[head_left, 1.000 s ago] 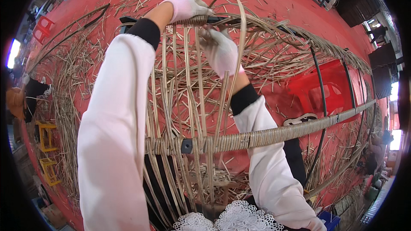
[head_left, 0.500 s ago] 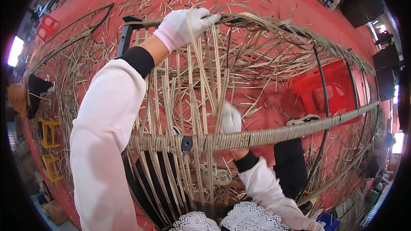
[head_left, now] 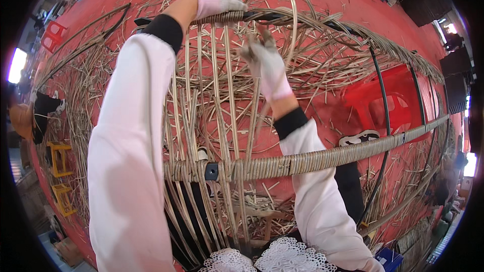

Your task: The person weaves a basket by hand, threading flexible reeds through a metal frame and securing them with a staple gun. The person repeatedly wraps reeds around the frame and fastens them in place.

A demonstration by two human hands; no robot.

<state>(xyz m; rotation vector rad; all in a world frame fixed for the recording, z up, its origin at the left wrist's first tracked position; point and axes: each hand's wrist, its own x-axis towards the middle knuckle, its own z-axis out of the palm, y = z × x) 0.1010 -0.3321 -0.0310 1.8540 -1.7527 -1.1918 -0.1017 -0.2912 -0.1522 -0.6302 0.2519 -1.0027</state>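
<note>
**Left hand on the far bar, right hand just below it**

The left hand [head_left: 220,2] lies on top of the far bar [head_left: 222,17], with its fingers close together and bent over. The thumb is hidden, so I cannot tell if it pinches a strip. The right hand [head_left: 265,64] is up just under the same bar, near it, with its fingers bent and spread apart. It is a bit blurry, and I see nothing pinched in it. Both hands wear pale gloves with pink at the wrist.

The far bar is wrapped in tan strip under the left hand, and a dark bare part shows to the right of the fingers. One bent strip [head_left: 294,17] makes a big loop above the bar and comes down on the right side, near the right hand.

Long strips [head_left: 217,70] run from the far bar down to the near bar [head_left: 327,160] and past it. The near bar is wrapped too, and a small black block [head_left: 212,171] sits on it. It crosses over the right sleeve [head_left: 322,206].

A heap of loose strips [head_left: 327,53] lies on the red floor [head_left: 348,0]. A red chair [head_left: 360,113] is at the right, and two yellow stools [head_left: 60,146] are at the left.
</note>
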